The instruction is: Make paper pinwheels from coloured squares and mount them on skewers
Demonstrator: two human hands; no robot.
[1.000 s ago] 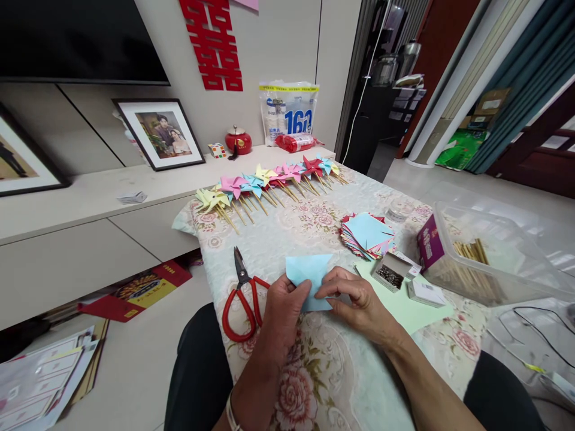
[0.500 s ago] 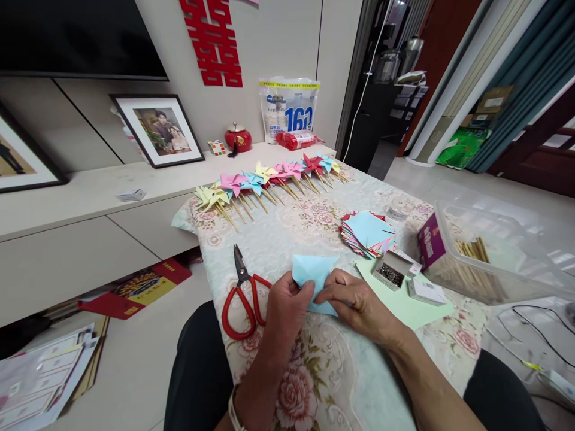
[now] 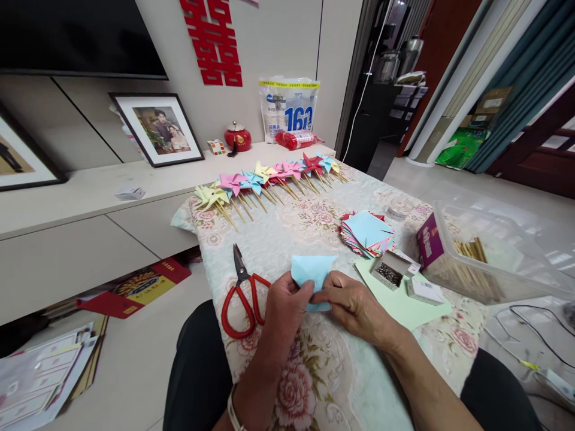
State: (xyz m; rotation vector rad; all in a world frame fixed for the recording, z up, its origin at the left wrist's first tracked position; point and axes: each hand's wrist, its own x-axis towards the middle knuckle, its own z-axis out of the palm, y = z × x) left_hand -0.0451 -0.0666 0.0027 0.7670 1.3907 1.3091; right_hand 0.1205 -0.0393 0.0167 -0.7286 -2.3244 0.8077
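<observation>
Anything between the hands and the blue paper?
Nothing visible. Both the left hand and the right hand already pinch the blue paper at its lower edge. The scissors lie to the left, apart from it.

Worn on the head, tilted forward and down over the table (image 3: 314,383). Close above both hands (image 3: 287,308), lap at the bottom edge, wall shelf (image 3: 90,197) beyond. Single view, nothing shared.
</observation>
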